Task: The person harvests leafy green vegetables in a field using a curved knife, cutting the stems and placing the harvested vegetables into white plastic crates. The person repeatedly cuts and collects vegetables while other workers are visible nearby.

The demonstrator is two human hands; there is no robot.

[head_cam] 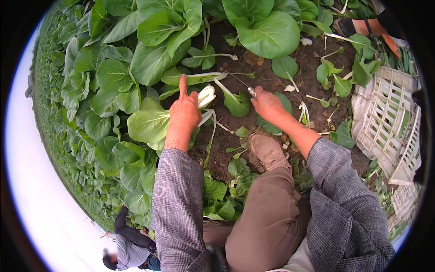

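My left hand is wrapped around a cut head of bok choy, its index finger stretched out over a loose leaf. The pale cut base of the head points right, and its green leaves spread out to the left. In my right hand is a knife; its thin blade reaches up and left above the soil. Between the two hands lies a detached bok choy leaf. Another loose leaf with a white stalk lies just beyond my left hand. My right fingers hide most of the knife handle.
Dense rows of growing bok choy fill the left and top. Trimmed leaves litter the brown soil around my shoe. White plastic crates stand at the right. Another person bends at lower left; another's foot shows at upper right.
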